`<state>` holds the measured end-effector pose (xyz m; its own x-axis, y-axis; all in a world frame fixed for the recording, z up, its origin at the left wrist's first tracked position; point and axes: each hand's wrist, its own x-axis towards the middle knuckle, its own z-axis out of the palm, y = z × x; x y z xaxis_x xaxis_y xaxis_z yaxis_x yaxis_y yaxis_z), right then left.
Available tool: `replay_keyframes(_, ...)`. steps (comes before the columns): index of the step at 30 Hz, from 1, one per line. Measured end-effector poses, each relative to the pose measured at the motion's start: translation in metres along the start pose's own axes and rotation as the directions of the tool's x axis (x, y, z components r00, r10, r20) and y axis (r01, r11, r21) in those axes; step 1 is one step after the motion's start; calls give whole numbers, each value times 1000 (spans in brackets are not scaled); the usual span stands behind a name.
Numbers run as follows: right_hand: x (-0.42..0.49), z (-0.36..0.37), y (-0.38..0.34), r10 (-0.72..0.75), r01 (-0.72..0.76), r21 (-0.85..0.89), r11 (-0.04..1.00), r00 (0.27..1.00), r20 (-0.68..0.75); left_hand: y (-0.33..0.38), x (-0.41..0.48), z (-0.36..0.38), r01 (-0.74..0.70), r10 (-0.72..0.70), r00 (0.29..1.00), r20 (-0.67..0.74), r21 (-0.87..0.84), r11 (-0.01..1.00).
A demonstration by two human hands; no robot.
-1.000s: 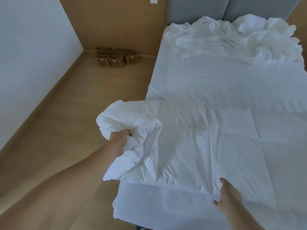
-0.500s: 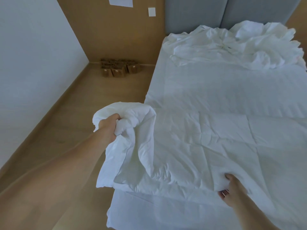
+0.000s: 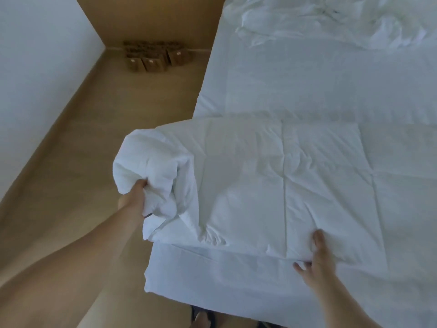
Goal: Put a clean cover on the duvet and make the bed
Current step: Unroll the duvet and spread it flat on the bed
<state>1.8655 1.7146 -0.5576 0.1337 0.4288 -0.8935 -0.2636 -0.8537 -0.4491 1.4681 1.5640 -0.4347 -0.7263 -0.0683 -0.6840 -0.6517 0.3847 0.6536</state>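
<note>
The duvet [image 3: 260, 181] is white, quilted in stitched squares and creased. It lies flat across the near end of the bed [image 3: 307, 79]. Its 9 o'clock corner is bunched into a wad, which the left hand [image 3: 134, 197] grips beyond the mattress edge. The right hand [image 3: 316, 256] pinches the near hem at 5 o'clock, thumb on top. Wooden floor [image 3: 106, 138] runs from 7 to 11 o'clock. Crumpled linen [image 3: 331, 24] lies at 1 o'clock.

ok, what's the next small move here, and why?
Probably draw the left hand outward to unbunch the duvet corner it grips. That corner is wadded up past the side of the bed, while the right hand holds the near edge, which lies flat.
</note>
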Motion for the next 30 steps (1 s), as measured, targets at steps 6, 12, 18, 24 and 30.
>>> replay_keyframes(6,-8,-23,-26,2,-2,-13,1000,1000,-29,-41,-46,-33,-52,19,995,-102,-338,940)
replay_keyframes(12,-24,-66,-40,-11,13,21,1000,996,-88,-130,-106,27,133,-136,963,233,27,991)
replay_keyframes(18,-13,-136,-60,-87,90,7,996,978,-189,-207,-158,116,289,-307,858,412,106,951)
replay_keyframes(24,32,-201,-97,-97,105,21,994,966,-239,-251,-174,175,357,-271,826,494,-86,930)
replay_keyframes(30,94,-231,-141,-121,143,154,978,982,-145,-281,-167,223,332,-193,897,399,-317,888)
